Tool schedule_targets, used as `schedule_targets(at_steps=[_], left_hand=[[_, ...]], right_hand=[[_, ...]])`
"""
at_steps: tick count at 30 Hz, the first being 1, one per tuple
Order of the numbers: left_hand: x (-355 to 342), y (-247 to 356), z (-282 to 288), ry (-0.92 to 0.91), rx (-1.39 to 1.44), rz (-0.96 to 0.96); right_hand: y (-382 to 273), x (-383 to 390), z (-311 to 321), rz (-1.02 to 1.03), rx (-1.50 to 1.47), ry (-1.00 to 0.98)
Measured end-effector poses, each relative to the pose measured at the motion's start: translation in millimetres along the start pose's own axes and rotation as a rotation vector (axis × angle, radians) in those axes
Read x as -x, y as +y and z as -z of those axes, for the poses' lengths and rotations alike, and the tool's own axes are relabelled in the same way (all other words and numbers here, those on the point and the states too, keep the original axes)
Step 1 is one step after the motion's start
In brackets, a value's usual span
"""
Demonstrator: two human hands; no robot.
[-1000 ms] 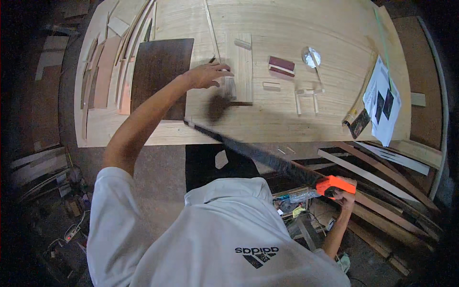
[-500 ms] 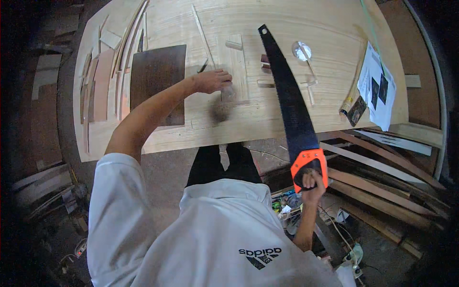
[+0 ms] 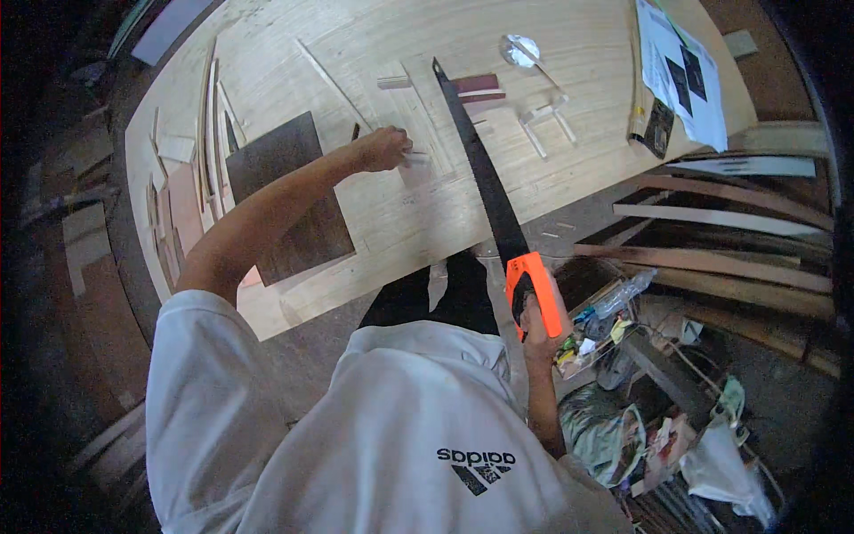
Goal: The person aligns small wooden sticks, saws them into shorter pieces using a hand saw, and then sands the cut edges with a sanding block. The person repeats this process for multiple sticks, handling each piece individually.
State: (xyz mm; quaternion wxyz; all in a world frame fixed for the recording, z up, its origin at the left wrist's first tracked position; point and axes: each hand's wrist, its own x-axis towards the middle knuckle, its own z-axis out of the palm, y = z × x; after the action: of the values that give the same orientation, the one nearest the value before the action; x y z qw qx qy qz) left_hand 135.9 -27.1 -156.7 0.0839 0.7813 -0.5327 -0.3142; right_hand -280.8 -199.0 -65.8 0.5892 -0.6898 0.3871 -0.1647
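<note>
In my right hand (image 3: 539, 331) is the orange handle of a handsaw (image 3: 485, 182), fingers wrapped through its grip. The dark toothed blade slants up and leftward over the table edge, with its tip above the boards. My left hand (image 3: 386, 149) is closed low over the middle of the wooden table (image 3: 294, 307). A small pale piece shows blurred beside its fingers, too unclear to name. Just right of that hand lies a pale flat board (image 3: 427, 125), with a small wood block (image 3: 393, 81) at its far end. Dark red wood pieces (image 3: 477, 84) lie past the blade.
A dark brown panel (image 3: 289, 200) lies under my left forearm. Thin strips (image 3: 206, 125) lie at the left; a shiny round foil piece (image 3: 519, 51) and printed sheets (image 3: 680, 76) sit at the right. Long boards (image 3: 721, 214) and a cluttered pile (image 3: 614, 311) are beyond the right edge.
The view has turned, so the table appears tilted. The saw leans further left, its handle lower and nearer my body's middle. My left hand stays over the pale board, its fingers more tightly closed.
</note>
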Motion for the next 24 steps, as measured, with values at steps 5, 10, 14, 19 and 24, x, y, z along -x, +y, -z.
schedule_targets(at_steps=[5,10,14,19,24], left_hand=[[0.7,-23.0,-22.8,0.155,-0.133,-0.196],[3.4,-31.1,-36.0,0.247,-0.169,-0.267],[-3.4,-25.6,-27.0,0.164,-0.083,-0.114],[-12.4,-25.7,-8.1,0.051,-0.048,-0.055],[-15.6,-26.9,-5.7,0.083,-0.068,-0.125]], right_hand=[[-7.0,27.9,-30.6,0.098,0.079,0.014],[15.8,48.9,-60.0,0.221,0.117,0.104],[17.7,52.0,-71.7,0.301,0.107,0.152],[-2.7,57.6,-72.3,0.088,0.054,0.088],[5.7,58.1,-76.1,0.057,0.010,0.100]])
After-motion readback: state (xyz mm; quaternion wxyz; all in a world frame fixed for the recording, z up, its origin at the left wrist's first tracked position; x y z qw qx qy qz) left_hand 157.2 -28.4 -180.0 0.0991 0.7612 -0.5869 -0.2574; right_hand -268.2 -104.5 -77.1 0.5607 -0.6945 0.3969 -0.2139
